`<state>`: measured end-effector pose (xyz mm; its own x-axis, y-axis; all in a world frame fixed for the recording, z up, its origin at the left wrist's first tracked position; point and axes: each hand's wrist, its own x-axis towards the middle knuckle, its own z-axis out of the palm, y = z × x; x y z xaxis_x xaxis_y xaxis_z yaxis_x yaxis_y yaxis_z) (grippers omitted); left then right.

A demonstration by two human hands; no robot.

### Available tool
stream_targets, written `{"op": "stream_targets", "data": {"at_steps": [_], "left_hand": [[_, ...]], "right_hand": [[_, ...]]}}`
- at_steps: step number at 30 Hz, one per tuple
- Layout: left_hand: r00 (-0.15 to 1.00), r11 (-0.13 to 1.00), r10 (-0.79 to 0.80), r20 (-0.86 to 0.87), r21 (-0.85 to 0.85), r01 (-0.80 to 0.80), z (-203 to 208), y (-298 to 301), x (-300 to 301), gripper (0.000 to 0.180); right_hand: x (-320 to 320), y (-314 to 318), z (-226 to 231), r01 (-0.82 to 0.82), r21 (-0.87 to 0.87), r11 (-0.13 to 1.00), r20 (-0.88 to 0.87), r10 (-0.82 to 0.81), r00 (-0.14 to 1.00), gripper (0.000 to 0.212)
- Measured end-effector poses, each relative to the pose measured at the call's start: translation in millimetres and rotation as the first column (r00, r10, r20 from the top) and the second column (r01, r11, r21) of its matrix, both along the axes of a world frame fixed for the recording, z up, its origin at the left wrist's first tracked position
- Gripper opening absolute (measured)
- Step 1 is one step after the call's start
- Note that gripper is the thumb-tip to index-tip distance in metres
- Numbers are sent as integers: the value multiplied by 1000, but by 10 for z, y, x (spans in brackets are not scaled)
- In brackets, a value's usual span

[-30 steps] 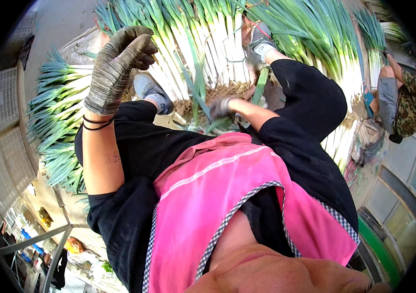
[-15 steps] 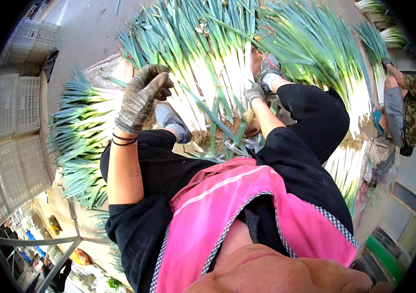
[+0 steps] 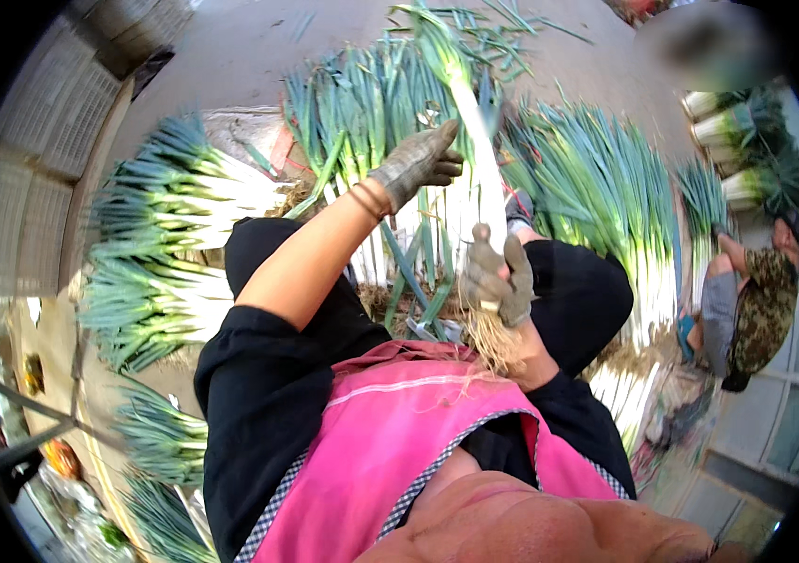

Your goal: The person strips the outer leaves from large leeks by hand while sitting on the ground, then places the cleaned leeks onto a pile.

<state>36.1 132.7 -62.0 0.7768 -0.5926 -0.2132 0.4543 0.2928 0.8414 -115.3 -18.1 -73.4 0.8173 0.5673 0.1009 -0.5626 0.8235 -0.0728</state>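
Note:
In my gloved right hand is a leek, gripped at its white root end. The stalk rises away from me and slants left, its green top beyond the heap, while pale roots hang below the hand toward my apron. My gloved left hand is just left of the stalk, fingers stretched and apart; whether they touch it I cannot tell. Under both hands lies a heap of leeks, green tops pointing away and roots toward me. Loose green leaves cross its near end.
More leeks lie in a large pile on the right, and bundles are stacked on the left. Cut leaf pieces are scattered on the far floor. Plastic crates line the left. Another person handles leeks at the right.
My right hand has lifted a leek from the heap and brought it nearer my body. My left hand has moved rightward to beside the stalk. The view has shifted.

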Motion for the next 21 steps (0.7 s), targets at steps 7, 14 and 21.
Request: {"op": "stream_targets", "data": {"at_steps": [7,14,21], "left_hand": [[821,829,544,-175,-42,-558,-44,22,154,14],[793,785,571,-210,-143,-603,-76,439,315,17],[725,725,689,-1,27,-688,-295,890,870,24]], "right_hand": [[-34,157,-4,-160,-568,807,-37,170,985,45],[592,504,106,58,-902,428,146,176,974,30],[104,415,-301,129,-989,73,145,295,944,27]]}}
